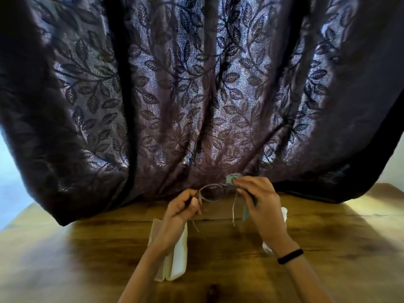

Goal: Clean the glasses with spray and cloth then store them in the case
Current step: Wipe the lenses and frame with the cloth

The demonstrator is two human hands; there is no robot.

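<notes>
Fingers (189, 194): L hand (182, 207) pinches 1 glasses (211, 192); R hand (261, 201), 1 cloth (231, 179); 1 case (179, 256).

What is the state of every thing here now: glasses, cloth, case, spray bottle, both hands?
Thin-framed dark glasses: held in the air, temples unfolded.
Pale green cloth: bunched against one lens.
White hard case: lying open on the wooden table.
Clear spray bottle: lying down, mostly hidden.
Left hand: pinches the frame.
Right hand: grips the cloth.
</notes>
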